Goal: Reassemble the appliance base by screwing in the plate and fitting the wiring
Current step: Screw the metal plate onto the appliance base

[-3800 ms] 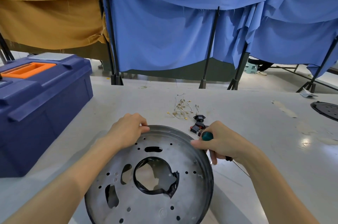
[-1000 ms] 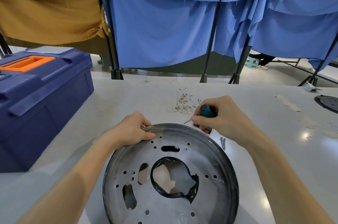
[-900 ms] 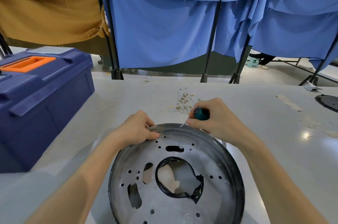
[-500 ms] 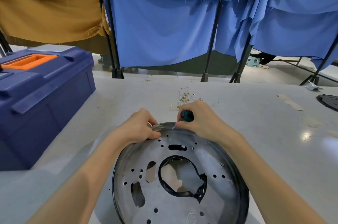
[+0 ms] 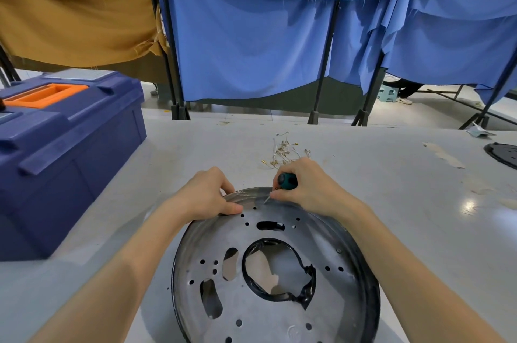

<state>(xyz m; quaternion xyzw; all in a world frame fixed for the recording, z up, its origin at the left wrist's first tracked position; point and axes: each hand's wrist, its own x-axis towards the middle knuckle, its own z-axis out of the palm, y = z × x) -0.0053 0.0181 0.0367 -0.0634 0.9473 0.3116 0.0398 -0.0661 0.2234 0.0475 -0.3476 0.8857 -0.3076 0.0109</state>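
The plate (image 5: 251, 314) is lying flat on the surface (image 5: 391, 174), close to the person. The left hand (image 5: 208, 194) is gripping its far rim, fingers curled over the edge. The right hand (image 5: 307, 188) is clasping a screwdriver (image 5: 286, 181), its tip touching the plate near that rim. Wires (image 5: 285, 153) are lying just beyond, a toolbox (image 5: 64, 152) at left.
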